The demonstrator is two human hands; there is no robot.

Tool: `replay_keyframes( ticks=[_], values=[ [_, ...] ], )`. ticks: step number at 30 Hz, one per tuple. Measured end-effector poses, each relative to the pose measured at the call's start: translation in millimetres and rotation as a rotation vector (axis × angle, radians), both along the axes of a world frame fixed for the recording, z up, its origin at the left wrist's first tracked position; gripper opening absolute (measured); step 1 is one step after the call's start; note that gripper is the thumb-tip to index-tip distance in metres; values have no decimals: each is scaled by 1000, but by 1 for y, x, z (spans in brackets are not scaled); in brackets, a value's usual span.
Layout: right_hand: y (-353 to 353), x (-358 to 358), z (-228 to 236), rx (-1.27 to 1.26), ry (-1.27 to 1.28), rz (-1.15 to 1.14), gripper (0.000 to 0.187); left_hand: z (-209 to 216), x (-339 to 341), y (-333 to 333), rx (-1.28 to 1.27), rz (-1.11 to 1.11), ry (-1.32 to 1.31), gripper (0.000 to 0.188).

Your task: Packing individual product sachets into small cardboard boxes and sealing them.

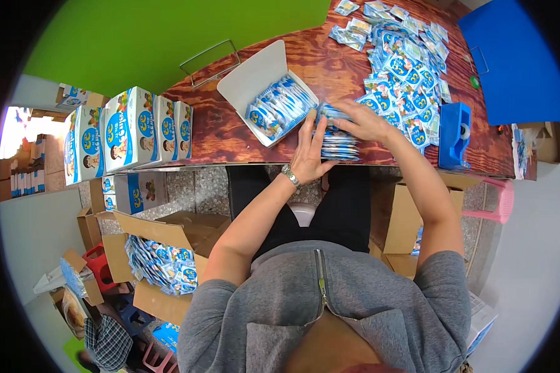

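A row of small blue-and-white packets (340, 148) stands at the table's near edge, between my two hands. My left hand (308, 154), with a metal watch on its wrist, closes against the row's left side. From the right, my right hand (368, 122) reaches over its far end, fingers resting on the packets. Just left of my hands is an open white carton (253, 69), its lid tipped back. Packets (280, 105) stand on edge in it, tightly lined up. A large loose pile of the same packets (404, 81) spreads to the right.
Several filled printed cartons (130, 127) stand at the table's left end. A blue tape dispenser (455, 137) sits near the right edge. Green (168, 43) and blue (504, 62) panels border the table (218, 137). Below left, a cardboard box (121, 261) holds more packets; a pink stool (498, 199) is at right.
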State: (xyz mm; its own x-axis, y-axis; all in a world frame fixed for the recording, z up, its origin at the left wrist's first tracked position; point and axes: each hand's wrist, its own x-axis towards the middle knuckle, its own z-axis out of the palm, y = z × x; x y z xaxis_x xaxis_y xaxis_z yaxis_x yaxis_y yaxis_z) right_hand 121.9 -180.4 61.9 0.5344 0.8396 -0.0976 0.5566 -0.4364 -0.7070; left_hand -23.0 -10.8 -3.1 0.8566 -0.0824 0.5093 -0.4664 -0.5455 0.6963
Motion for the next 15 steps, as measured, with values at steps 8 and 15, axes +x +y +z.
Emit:
replay_keyframes(
  ticks=[8,15],
  values=[
    [8,-60,7,-422,-442,115,115,7,10,3,-34,-84,186,118],
    [-12,-54,2,-218,-391,-71,89,69,-18,31,139,-71,-86,67]
  ],
)
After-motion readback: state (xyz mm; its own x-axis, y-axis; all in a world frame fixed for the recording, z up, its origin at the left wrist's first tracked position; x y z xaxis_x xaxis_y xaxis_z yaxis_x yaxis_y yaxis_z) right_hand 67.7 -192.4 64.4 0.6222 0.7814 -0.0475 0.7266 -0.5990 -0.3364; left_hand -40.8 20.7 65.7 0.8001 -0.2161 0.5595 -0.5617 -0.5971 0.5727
